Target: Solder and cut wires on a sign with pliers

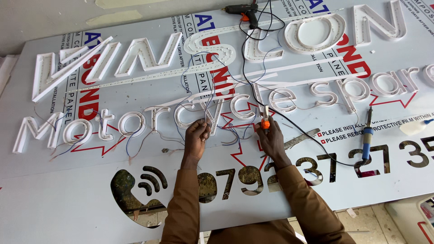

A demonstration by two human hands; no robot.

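A large white sign panel (54, 199) fills nearly the whole frame beneath you, its protective film printed in blue, red and black, with a telephone symbol and a row of digits cut through along the lower edge. Two rows of white channel letters (144, 56) lie on it: big capitals across the top of the frame, smaller rounded letters (122, 124) across the middle, the hollow shells lined with light strips. Thin wires (212, 97) in blue, red and white trail from the letters and gather in a loose tangle at centre frame, directly between and just above your hands. Your brown sleeves come up from the bottom edge. Your left hand (195, 135), left of centre, is closed, pinching several of those wires between fingers and thumb. Your right hand (271, 140), just right of centre and near the left, is closed around a small orange-handled tool (265, 121), its pale tip pointing up toward the wires; whether the tip touches them cannot be told. A black cable (246, 58) runs from the centre up to a black glue gun (242, 10) with an orange trigger at the top edge. To the right of your right hand, well apart, a blue-handled soldering iron (367, 135) lies upright in the frame on the panel, and a flat metal blade (298, 139) rests just beside your right hand.
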